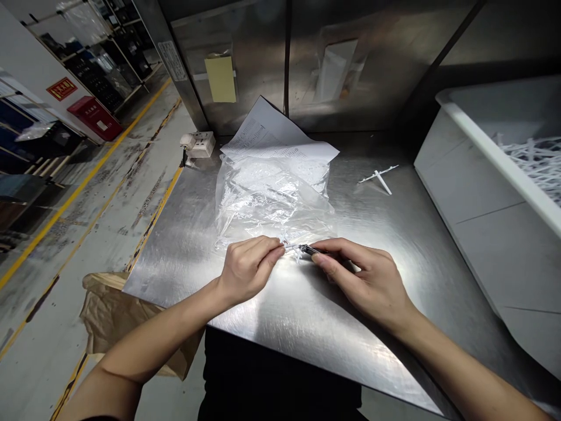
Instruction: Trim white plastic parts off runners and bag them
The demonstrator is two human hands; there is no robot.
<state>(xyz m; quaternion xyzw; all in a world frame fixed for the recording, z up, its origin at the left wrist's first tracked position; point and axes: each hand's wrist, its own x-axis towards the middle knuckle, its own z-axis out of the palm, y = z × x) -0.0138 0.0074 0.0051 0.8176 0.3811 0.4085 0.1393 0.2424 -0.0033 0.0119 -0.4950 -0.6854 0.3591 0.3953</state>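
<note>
The left hand [249, 266] pinches the left end of the white piece [290, 247], whose length runs rightward to the dark tool [310, 250] pinched in the right hand [366, 278].

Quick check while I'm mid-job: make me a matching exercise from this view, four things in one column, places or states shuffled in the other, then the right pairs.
Things
1. left hand
2. right hand
3. clear plastic bag
4. yellow paper

Places or states
A. lying on the metal table, white contents showing through
B. gripping a small dark tool
C. fixed to the metal wall
D. pinching a thin white piece

Pairs: 1-D, 2-B, 3-A, 4-C
</note>
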